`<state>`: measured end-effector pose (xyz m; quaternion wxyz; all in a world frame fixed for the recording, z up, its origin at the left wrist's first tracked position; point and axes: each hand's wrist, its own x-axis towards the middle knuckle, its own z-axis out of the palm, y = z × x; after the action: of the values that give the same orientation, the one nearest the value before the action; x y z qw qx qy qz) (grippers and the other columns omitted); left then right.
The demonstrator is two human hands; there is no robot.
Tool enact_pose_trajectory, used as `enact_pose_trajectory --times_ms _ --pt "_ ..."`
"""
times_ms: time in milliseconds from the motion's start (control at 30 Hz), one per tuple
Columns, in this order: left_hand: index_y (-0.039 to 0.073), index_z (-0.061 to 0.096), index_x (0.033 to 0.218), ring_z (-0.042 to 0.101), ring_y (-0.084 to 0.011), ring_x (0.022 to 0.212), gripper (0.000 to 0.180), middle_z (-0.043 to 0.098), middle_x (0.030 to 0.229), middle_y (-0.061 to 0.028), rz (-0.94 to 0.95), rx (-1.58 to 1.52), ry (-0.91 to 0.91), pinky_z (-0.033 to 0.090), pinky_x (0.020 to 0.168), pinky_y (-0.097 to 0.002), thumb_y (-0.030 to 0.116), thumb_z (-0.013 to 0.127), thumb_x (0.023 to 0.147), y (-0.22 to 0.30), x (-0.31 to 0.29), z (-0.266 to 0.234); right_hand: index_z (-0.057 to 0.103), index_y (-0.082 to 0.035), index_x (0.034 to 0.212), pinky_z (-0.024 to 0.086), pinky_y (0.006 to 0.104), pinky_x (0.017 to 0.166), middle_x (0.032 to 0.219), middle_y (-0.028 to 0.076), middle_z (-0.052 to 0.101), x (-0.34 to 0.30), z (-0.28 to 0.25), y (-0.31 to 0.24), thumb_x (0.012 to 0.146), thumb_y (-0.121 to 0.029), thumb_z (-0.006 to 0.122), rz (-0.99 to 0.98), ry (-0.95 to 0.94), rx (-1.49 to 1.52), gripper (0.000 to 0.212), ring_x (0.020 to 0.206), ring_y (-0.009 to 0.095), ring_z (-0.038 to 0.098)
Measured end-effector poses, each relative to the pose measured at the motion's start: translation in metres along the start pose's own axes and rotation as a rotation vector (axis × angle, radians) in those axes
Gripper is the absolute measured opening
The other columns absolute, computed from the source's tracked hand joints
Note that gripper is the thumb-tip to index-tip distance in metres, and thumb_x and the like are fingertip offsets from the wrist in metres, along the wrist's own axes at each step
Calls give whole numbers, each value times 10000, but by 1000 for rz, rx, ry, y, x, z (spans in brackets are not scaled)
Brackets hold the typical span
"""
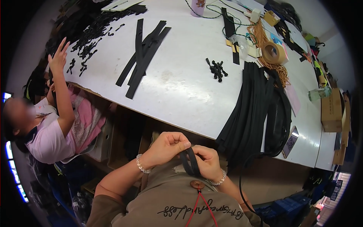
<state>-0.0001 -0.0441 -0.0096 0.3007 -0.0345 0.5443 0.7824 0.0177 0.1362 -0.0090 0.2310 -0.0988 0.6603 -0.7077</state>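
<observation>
the person's left hand (169,146) and right hand (208,160) each have a grip clamped on one black strip (194,165), fingertips pinched together. it hangs in a loop between them, in front of the chest, off the near edge of the tabletop (177,85). a thick bundle of black strips (242,109) drapes over that edge at right, near a small pile of black pieces (217,71).

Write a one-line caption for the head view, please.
Left hand and right hand hold a looped black strip beside a white table.
</observation>
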Motion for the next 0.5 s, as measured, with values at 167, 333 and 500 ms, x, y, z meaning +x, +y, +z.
enact_pose_trajectory --times_ms 167,333,500 --pt "18 591 816 492 -29 587 138 584 695 18 -10 11 -60 406 523 -169 136 565 883 -4 -5 -4 620 -6 874 422 265 560 707 71 575 -6 -7 0 793 -11 538 -198 -80 -189 116 600 171 531" --pt "32 569 770 491 -34 567 167 554 661 17 -44 19 50 416 526 -175 152 555 885 12 -1 -13 621 -5 887 431 265 585 715 82 581 -9 -5 -11 782 15 532 -209 -101 -177 139 635 181 554" --pt "6 594 820 495 -53 591 160 555 686 -5 -38 -264 -4 418 551 -178 151 558 879 18 10 -5 611 24 915 436 223 628 788 46 607 -8 -6 3 847 -19 530 -126 22 -16 115 703 106 553"
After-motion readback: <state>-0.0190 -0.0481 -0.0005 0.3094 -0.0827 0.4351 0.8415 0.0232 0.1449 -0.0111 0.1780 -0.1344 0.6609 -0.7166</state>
